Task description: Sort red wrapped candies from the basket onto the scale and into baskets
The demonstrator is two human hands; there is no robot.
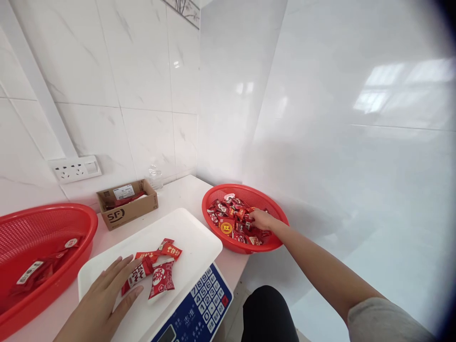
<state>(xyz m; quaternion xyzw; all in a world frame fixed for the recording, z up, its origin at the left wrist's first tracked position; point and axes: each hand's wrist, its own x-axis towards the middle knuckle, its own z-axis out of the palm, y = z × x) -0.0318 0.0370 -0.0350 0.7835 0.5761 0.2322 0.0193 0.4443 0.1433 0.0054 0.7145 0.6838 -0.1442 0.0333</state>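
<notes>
My left hand (107, 294) lies flat with fingers spread on the white pan of a scale (199, 237), its fingertips touching several red snack packets (156, 268) on the pan. My right hand (261, 219) reaches into a round red basket (249, 190) full of red snack packets (231, 216) at the counter's corner. Its fingers are curled down among the packets; what they grip is hidden. The scale's blue keypad (203, 304) faces me.
A large red basket (53, 223) at the left holds a few packets. A small open cardboard box (128, 204) stands by the tiled wall, beside a clear plastic bottle (156, 176). A wall socket (74, 168) is above the box. White glossy walls close the corner.
</notes>
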